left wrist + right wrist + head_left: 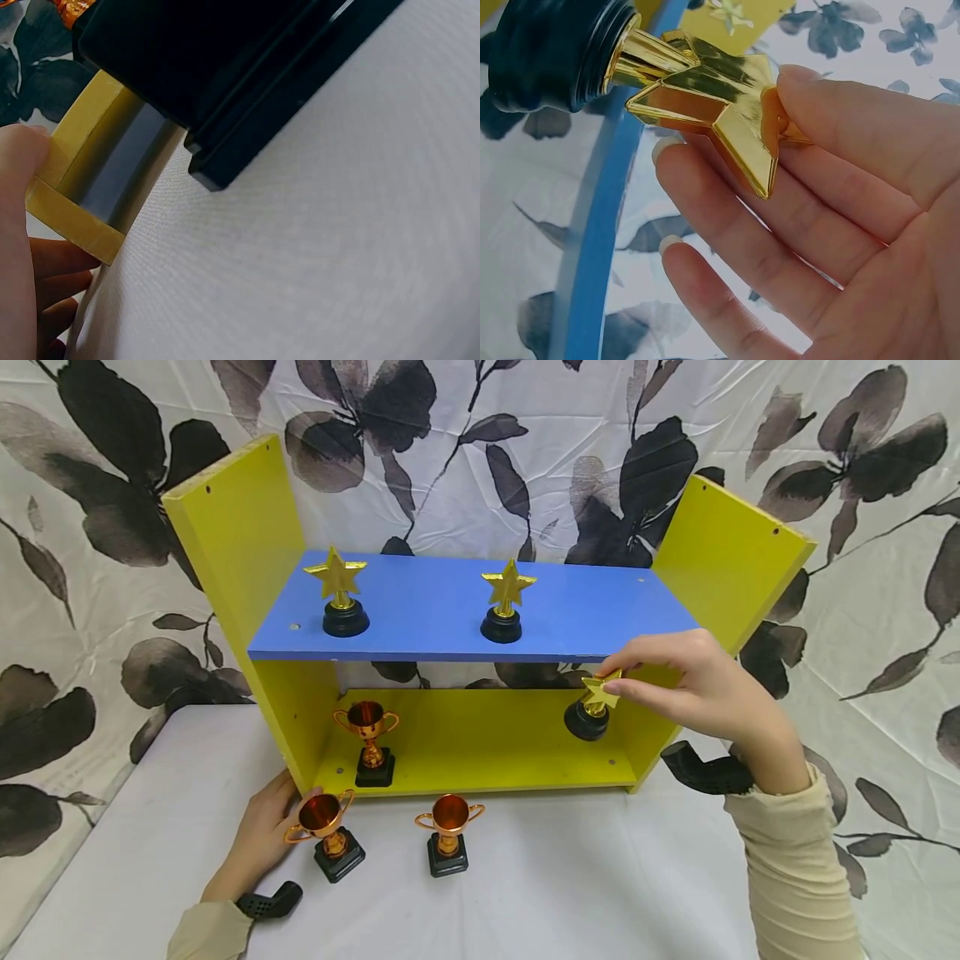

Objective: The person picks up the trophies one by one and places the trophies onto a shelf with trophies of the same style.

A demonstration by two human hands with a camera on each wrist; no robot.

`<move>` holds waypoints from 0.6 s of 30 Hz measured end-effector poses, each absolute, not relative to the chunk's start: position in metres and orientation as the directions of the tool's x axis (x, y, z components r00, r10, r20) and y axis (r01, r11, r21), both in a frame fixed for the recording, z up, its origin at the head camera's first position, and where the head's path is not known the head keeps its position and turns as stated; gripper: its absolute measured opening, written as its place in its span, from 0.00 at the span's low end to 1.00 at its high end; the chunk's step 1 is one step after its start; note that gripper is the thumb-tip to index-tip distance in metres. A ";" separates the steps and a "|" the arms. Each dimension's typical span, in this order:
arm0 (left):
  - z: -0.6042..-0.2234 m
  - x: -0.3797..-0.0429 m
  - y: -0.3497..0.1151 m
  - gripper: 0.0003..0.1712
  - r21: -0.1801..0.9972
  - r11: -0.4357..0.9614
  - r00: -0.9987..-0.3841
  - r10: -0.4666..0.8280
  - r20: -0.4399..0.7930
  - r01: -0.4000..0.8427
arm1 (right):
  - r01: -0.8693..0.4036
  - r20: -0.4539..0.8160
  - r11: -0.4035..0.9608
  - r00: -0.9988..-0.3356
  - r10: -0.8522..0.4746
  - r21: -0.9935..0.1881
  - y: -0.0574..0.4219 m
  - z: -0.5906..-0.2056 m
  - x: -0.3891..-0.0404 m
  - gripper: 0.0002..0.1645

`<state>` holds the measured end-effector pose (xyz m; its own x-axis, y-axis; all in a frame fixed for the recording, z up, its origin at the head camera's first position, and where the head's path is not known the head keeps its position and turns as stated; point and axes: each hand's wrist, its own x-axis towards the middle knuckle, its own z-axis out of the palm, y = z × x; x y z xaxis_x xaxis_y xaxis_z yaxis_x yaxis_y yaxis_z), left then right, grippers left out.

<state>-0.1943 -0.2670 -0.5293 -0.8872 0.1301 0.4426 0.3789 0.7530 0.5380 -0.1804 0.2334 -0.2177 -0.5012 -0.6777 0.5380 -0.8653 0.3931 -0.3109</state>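
Observation:
My right hand (701, 689) pinches a gold star trophy (599, 693) by its star, between thumb and fingers. The trophy tilts in front of the shelf's lower right opening, its black base pointing down and left. In the right wrist view the star (727, 105) lies against the fingers. My left hand (262, 827) grips the lower front of the shelf unit's yellow left side panel (281, 718), with the thumb on one face in the left wrist view. Close by this hand, a copper cup trophy (330, 839) stands on the white table, overlapping the fingers in the head view.
Two star trophies (346, 602) (502, 610) stand on the blue upper board (427, 602). One cup trophy (369, 747) is on the yellow bottom board (480, 743), at left. Another cup trophy (448, 839) stands on the table (570, 877) before the shelf. Floral cloth (480, 452) hangs behind.

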 end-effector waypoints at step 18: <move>-0.526 -0.194 -0.266 0.32 0.552 0.752 -0.898 0.119 0.424 0.361 | -0.880 0.555 0.406 -0.473 -0.684 -0.249 0.242 -0.195 -0.183 0.20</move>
<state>-0.1936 -0.2655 -0.5259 -0.8976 0.1195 0.4242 0.3609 0.7519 0.5518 -0.1833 0.2424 -0.1954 -0.4727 -0.6844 0.5552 -0.8795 0.4056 -0.2488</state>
